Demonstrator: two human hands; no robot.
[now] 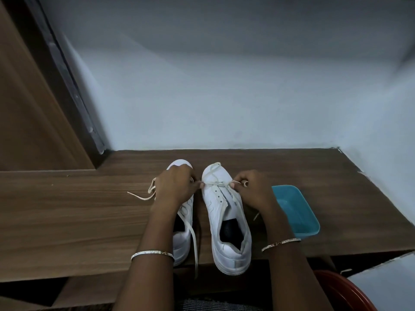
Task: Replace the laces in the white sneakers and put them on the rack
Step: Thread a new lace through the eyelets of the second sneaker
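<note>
Two white sneakers stand side by side on a brown wooden table, toes pointing away from me. A cream lace runs through the front eyelets of the right sneaker. My left hand pinches one end of that lace at the shoe's left side. My right hand pinches the other end at its right side. The left sneaker is partly hidden under my left arm; its loose lace trails left across the table and another strand hangs over the front edge.
A teal plastic tub sits on the table just right of my right arm. A pale wall closes the back and right side. A wooden panel rises at the left. Below the table's front right is a red round object.
</note>
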